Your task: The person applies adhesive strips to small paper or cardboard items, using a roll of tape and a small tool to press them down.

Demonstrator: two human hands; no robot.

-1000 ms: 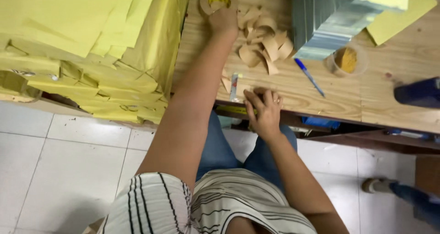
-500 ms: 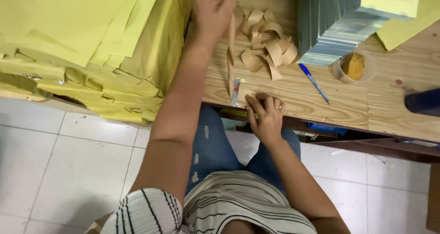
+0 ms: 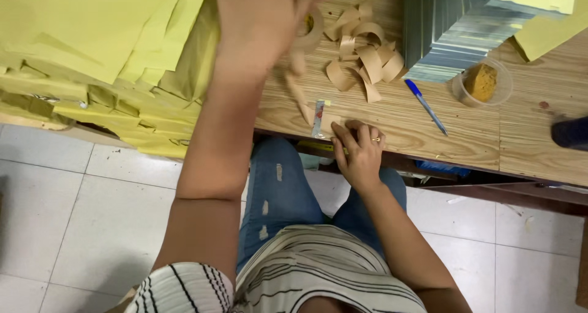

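Observation:
My left hand (image 3: 263,25) is raised over the wooden table (image 3: 392,129), blurred, and grips a roll of tan tape (image 3: 310,30). A tape strip (image 3: 298,89) runs from the roll down toward the table's front edge. My right hand (image 3: 359,150) rests at that edge, with a ring on one finger. Its fingertips pin the strip's tan end (image 3: 331,122) beside a small clear packet (image 3: 318,118).
A tall stack of yellow paper (image 3: 92,43) fills the left side. A pile of curled tan strips (image 3: 364,52), a blue pen (image 3: 425,105), a plastic cup with a yellow sponge (image 3: 482,82) and a grey stack of sheets (image 3: 447,25) lie on the table. Tiled floor lies below.
My left hand has come back from the far side of the table toward me with the tape roll, drawing out a strip. My right hand has stayed at the table edge.

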